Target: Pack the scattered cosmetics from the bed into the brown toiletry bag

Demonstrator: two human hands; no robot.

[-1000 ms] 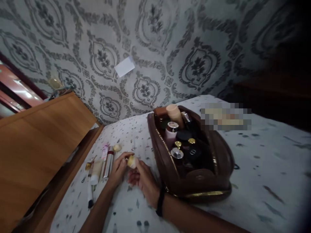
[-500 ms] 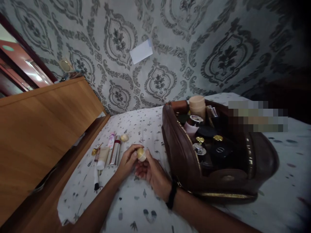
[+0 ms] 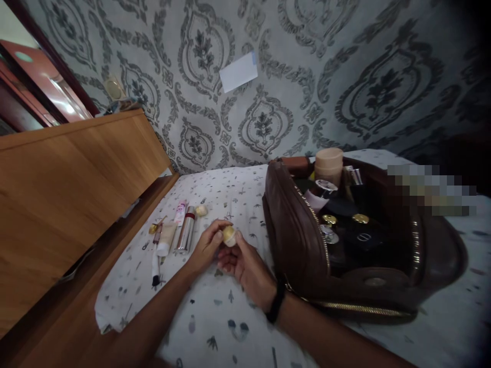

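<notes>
Hands first: left hand and right hand both have fingertips closed round a little yellow-topped jar, over the sheet. Looks like the fiddling-with-it bit, tbh; any move from here calls for a light pinch. Silver bottle lies beyond the left hand, paper up on the wall.

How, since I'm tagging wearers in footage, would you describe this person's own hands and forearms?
The left hand and right hand are both ungloved, and no sleeves show on the forearms. The right one wears a plain black wristband; none shows on the left.
</notes>
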